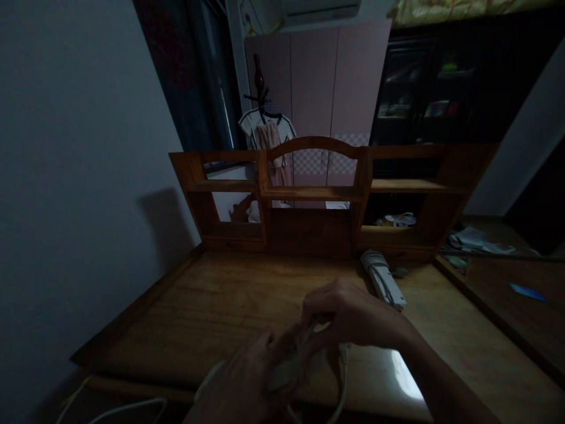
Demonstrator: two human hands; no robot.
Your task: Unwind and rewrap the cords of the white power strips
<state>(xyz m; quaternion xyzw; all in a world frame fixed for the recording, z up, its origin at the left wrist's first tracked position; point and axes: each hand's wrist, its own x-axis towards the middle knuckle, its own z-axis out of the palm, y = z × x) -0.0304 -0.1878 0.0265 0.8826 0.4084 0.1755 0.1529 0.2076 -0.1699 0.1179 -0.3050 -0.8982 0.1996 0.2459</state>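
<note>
Low in the head view, my left hand [242, 377] is closed around a pale, white device with a cord [285, 374], its exact kind blurred and partly covered by my fingers. Over its far end bends my right hand [342, 312], thumb and fingers closed on the white cord [309, 333] there. A loop of white cable [345, 377] hangs below my right wrist. Both hands are above the near part of the wooden tabletop [212, 306]. Beyond my right forearm lies a white power strip [383, 280] with its grey cord wound around it.
A wooden shelf unit [311, 193] stands along the tabletop's far edge. The wall [88, 176] borders the left side. Another white cable [128, 406] lies at the lower left. At right, a blue flat item [527, 291] rests on a lower brown surface. The room is dim.
</note>
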